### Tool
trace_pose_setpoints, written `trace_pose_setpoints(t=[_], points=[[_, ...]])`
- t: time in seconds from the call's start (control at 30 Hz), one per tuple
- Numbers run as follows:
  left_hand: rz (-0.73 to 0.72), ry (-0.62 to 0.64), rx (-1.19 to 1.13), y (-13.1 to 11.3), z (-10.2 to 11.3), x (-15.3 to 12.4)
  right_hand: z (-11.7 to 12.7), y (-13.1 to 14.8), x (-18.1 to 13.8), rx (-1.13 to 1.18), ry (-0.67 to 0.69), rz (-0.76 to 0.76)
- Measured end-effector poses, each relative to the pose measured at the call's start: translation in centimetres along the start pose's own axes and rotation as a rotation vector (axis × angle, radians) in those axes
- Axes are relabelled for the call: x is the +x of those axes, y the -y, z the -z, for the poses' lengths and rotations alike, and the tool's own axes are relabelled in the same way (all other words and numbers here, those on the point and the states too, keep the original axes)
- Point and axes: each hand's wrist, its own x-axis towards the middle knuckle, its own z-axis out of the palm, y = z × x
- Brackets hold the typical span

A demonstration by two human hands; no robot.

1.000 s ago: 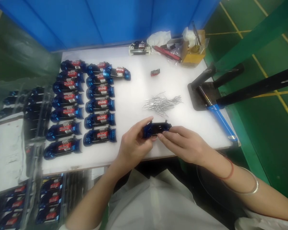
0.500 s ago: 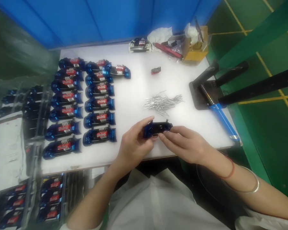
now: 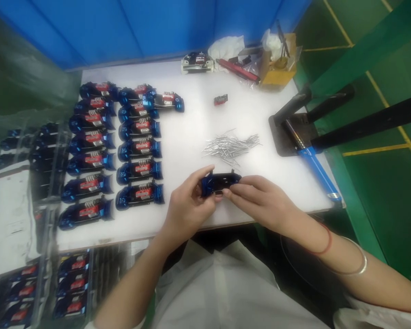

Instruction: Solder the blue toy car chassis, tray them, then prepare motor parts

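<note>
Near the table's front edge, a blue-and-black toy car body (image 3: 222,182) is held between both hands, above the white surface. My left hand (image 3: 192,196) grips its left end, thumb and fingers curled round it. At its right end and near side, my right hand (image 3: 256,196) has closed fingers on it; the fingertips are partly hidden. A pile of thin silvery wire pins (image 3: 229,146) lies just beyond the hands. Farther back sits a small red-and-grey engine piece (image 3: 221,99).
Rows of blue toy car bodies with red engine pieces (image 3: 140,148) fill the left of the white table (image 3: 185,146). A blue-handled tool (image 3: 317,171) lies by a black stand (image 3: 287,132) at right. A yellow box (image 3: 279,73), red tool (image 3: 238,70) and white-based piece (image 3: 197,63) stand behind.
The view has shifted slightly. Both hands and the toy car body have moved a little to the left, keeping nearly the same grip.
</note>
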Motion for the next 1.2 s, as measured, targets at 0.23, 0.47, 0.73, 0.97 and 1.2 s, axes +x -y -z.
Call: trace_pose_setpoints(t=[0.23, 0.47, 0.73, 0.97, 1.2], points=[[0.125, -0.021, -0.13, -1.2, 0.1, 1.1, -1.1, 0.2, -0.5, -0.023, -0.115, -0.072], [0.129, 0.021, -0.031, -1.9, 0.5, 0.2, -0.5, 0.7, 0.2, -0.016, -0.226, -0.112], [-0.496, 0.177, 0.427, -3.1, 0.8, -0.4, 1.2, 1.4, 0.6, 0.214, -0.246, -0.261], [-0.562, 0.163, 0.423, -2.4, 0.2, -0.6, 1.8, 1.7, 0.2, 0.477, -0.208, -0.376], [-0.367, 0.126, 0.298, -2.6, -0.5, -0.7, 1.8, 1.7, -0.1, 0.6, -0.137, -0.552]])
